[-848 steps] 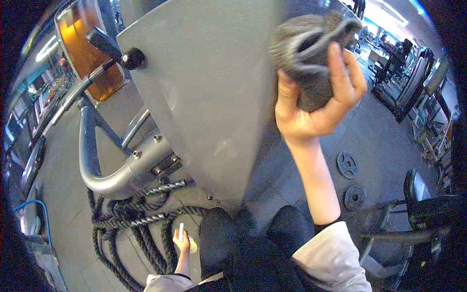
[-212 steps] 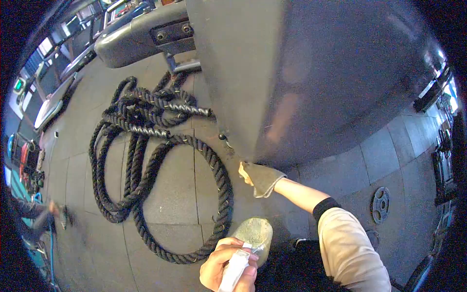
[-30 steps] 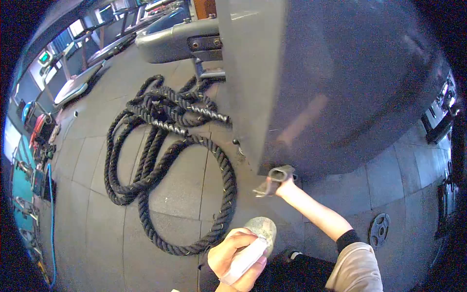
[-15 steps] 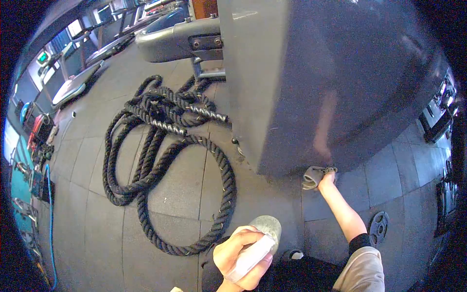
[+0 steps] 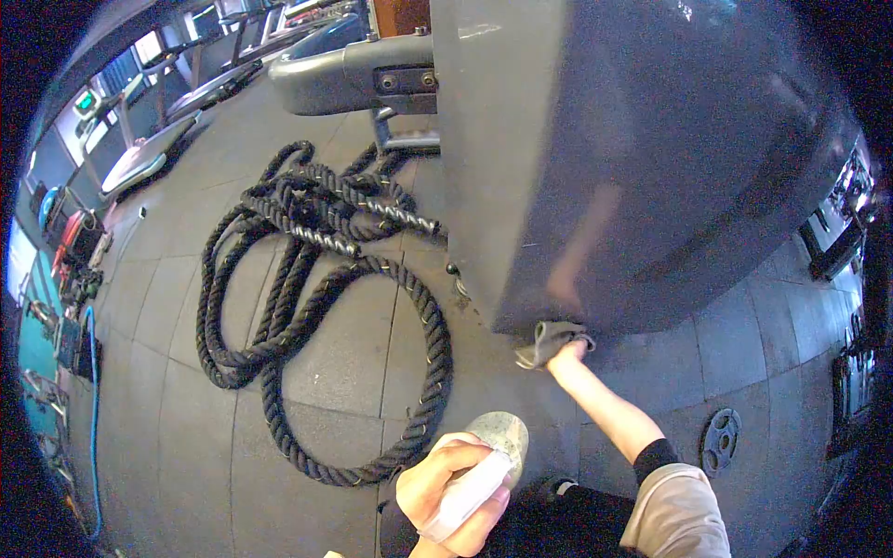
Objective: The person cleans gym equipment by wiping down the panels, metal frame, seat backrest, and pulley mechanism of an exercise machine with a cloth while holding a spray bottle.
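Grey cloth is gathered around the right hand at the lower edge of a tall, dark panel, seemingly against it. The fingers are mostly hidden by the folds, so how far they are closed cannot be told. The cloth has just been brought leftward along that edge, which means that a stretch nearer the panel's corner is now covered. A blurred reflection of the forearm is thrown up the panel's glossy face.

Nearer the body, a white object is gripped by the left hand, the fingers closed around it. Just beyond it, a pale, rounded shape is seen (whether bottle or shoe cannot be told).

Beside the panel's corner, a small black knob is seen. To the left, thick black rope is spread over the tiled floor in large loops, its silvery ends laid near the panel. Above the rope, a rounded metal bar is joined by bolts. Well to the right, a weight plate is laid flat, and at the far left a blue hose is stretched.
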Available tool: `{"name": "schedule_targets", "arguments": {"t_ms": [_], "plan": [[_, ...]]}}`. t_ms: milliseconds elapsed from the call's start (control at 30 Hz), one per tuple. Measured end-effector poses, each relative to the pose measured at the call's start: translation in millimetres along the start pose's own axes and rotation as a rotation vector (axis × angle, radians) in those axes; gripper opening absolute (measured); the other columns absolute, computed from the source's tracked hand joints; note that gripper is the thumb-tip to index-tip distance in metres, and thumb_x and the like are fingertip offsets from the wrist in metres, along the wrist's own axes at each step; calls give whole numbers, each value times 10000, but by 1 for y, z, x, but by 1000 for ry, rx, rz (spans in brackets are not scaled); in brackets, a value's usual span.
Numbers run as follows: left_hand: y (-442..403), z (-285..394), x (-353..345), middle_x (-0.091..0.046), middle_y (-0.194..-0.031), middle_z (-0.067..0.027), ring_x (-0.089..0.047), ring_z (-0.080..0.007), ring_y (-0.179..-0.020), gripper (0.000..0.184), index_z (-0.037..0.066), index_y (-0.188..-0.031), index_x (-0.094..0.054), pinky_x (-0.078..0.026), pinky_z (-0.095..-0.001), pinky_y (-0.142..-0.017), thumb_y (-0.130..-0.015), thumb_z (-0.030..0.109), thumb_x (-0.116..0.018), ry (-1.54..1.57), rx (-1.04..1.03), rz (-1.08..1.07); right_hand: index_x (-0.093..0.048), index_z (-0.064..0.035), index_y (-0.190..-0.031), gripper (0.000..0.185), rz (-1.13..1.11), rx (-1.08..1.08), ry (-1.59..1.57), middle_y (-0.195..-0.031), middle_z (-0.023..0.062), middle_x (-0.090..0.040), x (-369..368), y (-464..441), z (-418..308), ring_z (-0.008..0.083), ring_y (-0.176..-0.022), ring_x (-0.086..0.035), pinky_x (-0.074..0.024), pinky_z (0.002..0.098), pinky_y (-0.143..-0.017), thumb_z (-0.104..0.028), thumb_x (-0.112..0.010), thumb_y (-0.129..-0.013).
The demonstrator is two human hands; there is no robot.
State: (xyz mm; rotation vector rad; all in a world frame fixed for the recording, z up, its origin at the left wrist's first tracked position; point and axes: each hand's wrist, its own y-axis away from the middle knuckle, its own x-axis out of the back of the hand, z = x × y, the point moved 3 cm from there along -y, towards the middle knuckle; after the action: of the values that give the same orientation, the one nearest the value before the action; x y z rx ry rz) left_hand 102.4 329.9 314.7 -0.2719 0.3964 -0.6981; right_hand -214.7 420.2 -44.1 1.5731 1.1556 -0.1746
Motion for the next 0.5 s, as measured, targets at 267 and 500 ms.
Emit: {"name": "schedule_targets", "arguments": {"t_ms": [267, 500], "plan": [[-1, 2, -4, -605, -615, -91, -580, -163, -518, 231, -10, -796, -566, -444, -337, -725, -638, 135, -650, -26, 2, -13, -519, -163, -1192, 457, 78, -222, 130, -1231, 34, -532, -66, 91, 71, 248, -1103, -504, -332, 474, -994, -455, -314, -907], [3, -5, -8, -611, -634, -94, -582, -169, -526, 248, -5, -816, -564, -437, -353, -737, -631, 132, -654, 28, 24, -15, -610, -161, -1058, 422, 68, -354, 399, -1123, 33, -604, -48, 73, 58, 245, -1050, -527, -349, 484, -972, -432, -322, -911]]}}
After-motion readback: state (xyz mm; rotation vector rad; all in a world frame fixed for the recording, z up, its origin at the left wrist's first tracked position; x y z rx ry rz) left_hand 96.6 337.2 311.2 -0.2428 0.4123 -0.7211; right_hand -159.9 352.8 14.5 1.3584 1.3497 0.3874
